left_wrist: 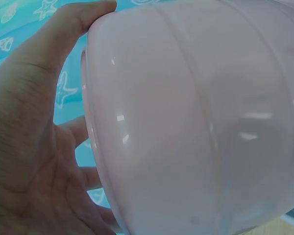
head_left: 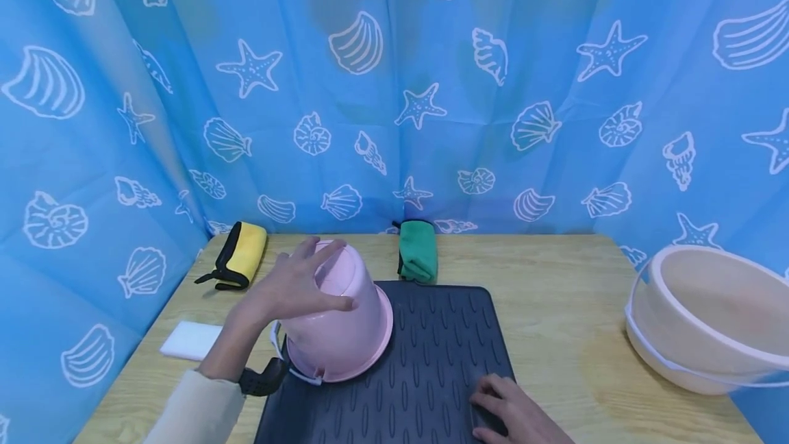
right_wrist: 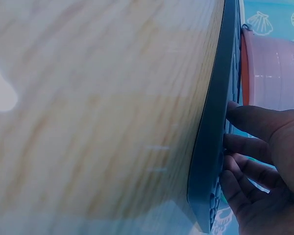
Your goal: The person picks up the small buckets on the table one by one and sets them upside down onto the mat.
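Note:
A pink bucket (head_left: 333,327) stands upside down on the left part of a black ridged mat (head_left: 419,355), its rim down and white handle (head_left: 296,372) hanging at the left. My left hand (head_left: 296,286) spreads over its upturned base. The left wrist view shows the thumb (left_wrist: 100,10) at the base's edge and the other fingers behind the pale pink bucket wall (left_wrist: 186,122). My right hand (head_left: 508,410) rests its fingertips on the mat near the right edge. In the right wrist view, those fingers (right_wrist: 250,147) touch the ridged surface beside the raised mat edge (right_wrist: 210,132).
A larger pale bucket (head_left: 666,348) with a white handle stands at the table's right. A folded yellow and black cloth (head_left: 249,255) lies at the back left, a green one (head_left: 418,252) behind the mat. A white block (head_left: 191,340) lies left. A blue curtain (head_left: 394,88) hangs behind.

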The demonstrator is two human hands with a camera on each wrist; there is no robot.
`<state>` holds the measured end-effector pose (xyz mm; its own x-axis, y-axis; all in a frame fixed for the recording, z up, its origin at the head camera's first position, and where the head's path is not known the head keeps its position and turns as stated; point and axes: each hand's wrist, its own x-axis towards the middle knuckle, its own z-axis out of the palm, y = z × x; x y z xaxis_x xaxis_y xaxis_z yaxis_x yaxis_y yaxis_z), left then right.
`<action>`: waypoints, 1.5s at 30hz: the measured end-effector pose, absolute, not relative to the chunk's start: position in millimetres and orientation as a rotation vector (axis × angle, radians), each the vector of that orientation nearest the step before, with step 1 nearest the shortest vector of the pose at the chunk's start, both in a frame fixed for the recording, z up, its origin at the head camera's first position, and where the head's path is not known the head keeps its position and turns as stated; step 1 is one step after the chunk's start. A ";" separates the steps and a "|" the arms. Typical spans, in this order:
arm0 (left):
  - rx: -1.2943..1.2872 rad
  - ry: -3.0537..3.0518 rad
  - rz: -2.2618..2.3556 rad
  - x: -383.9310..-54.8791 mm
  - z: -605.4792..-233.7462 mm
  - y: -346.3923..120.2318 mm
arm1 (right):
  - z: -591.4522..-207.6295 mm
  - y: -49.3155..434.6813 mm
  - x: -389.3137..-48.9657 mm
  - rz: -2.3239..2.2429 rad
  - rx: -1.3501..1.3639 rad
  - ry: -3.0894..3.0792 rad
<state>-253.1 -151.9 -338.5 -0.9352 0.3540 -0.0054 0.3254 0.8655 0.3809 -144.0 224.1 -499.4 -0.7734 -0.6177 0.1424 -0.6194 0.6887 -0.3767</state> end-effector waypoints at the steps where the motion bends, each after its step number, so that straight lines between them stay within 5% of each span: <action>1: 0.546 2.964 0.580 -253.1 -339.5 -150.7 | -500.1 224.4 -143.9 0.640 1.059 -2.877; 17: 0.476 2.973 0.478 -250.5 -345.4 -132.1 | -509.3 227.5 -146.9 0.567 1.147 -2.672; 24: 0.643 3.115 0.467 -241.6 -343.3 -134.3 | -513.2 227.2 -147.5 0.558 1.191 -2.584; 32: 1.114 3.201 1.050 -217.5 -332.9 -125.3 | -507.3 228.1 -146.5 0.589 1.134 -2.728; 45: 1.122 3.081 1.398 -174.3 -345.4 -100.8 | -500.6 226.4 -143.7 0.629 1.067 -2.847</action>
<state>-174.3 -100.8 -345.4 -0.7223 0.3592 0.5910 0.6813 0.5164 0.5188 -143.7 226.4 -500.6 -0.7632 -0.6226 0.1731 -0.6375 0.6817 -0.3590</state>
